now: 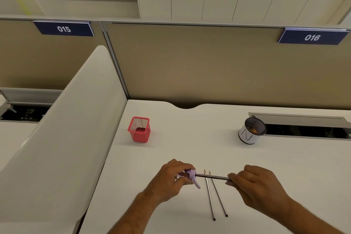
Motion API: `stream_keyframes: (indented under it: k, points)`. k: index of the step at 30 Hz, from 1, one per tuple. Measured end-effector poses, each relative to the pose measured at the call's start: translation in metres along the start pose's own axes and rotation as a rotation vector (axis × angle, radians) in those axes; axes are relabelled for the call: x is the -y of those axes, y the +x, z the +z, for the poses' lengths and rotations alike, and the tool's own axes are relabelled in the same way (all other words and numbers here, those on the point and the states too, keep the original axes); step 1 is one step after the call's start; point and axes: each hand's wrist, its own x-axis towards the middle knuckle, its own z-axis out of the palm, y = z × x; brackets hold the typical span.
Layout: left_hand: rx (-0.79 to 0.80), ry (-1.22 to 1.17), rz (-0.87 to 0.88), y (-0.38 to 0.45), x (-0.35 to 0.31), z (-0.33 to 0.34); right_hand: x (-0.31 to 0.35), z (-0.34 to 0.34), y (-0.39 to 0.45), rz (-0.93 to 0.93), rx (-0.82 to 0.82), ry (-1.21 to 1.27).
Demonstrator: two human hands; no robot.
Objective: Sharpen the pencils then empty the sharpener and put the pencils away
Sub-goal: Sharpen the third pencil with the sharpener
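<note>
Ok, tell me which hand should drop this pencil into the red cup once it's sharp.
Probably the right hand: it already grips the pencil by its back end. The left hand is closer to the red mesh cup but is busy holding the purple sharpener.

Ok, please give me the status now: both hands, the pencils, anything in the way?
Left hand holds purple sharpener; right hand holds pencil in it. Two pencils lie on desk. Nothing blocking.
</note>
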Motion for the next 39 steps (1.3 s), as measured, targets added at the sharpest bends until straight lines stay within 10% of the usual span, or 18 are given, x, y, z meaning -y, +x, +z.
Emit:
stream_keyframes:
  k: [11, 20, 29, 39]
  points:
    - [-0.012, 0.043, 0.051, 0.003, -0.004, -0.004, 0.004, -0.003, 0.0, 0.134, 0.227, 0.026]
    - [0.023, 0.022, 0.006, 0.005, -0.005, -0.006, 0.004, -0.005, 0.0, -0.003, 0.024, -0.008]
    - [0.044, 0.072, 0.064, 0.006, -0.005, -0.009, 0.002, -0.004, 0.005, 0.282, 0.41, 0.166]
    - [0.018, 0.029, 0.003, 0.004, -0.002, -0.003, 0.001, 0.001, 0.003, 0.04, 0.046, 0.026]
